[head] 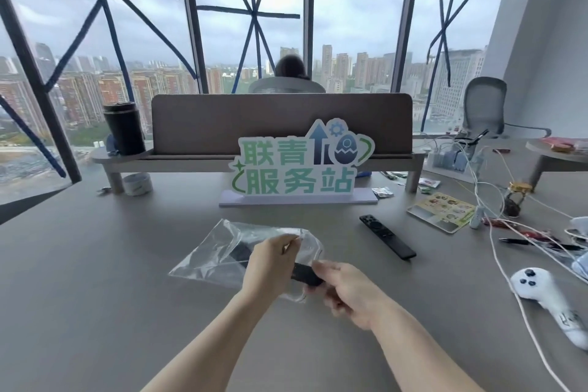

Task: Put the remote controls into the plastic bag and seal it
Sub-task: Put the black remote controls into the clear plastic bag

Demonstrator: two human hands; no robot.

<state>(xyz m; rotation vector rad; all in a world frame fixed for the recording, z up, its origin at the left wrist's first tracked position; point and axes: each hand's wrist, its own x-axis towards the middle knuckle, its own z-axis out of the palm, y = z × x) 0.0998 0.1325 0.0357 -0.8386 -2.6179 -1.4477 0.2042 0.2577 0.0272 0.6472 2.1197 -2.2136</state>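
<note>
A clear plastic bag (216, 251) lies on the grey desk, its mouth facing right. My left hand (273, 261) pinches the upper lip of the bag's mouth and holds it up. My right hand (346, 289) grips the near end of a black remote control (307, 275) whose far end is inside the bag, seen dark through the plastic. A second black remote control (386, 236) lies flat on the desk to the right, apart from both hands.
A green and white sign (299, 165) stands behind the bag. A white game controller (547, 296), white cables (496, 251), a pen and a printed card (442, 211) lie at the right. A tape roll (137, 184) and black tumbler (124, 128) are back left.
</note>
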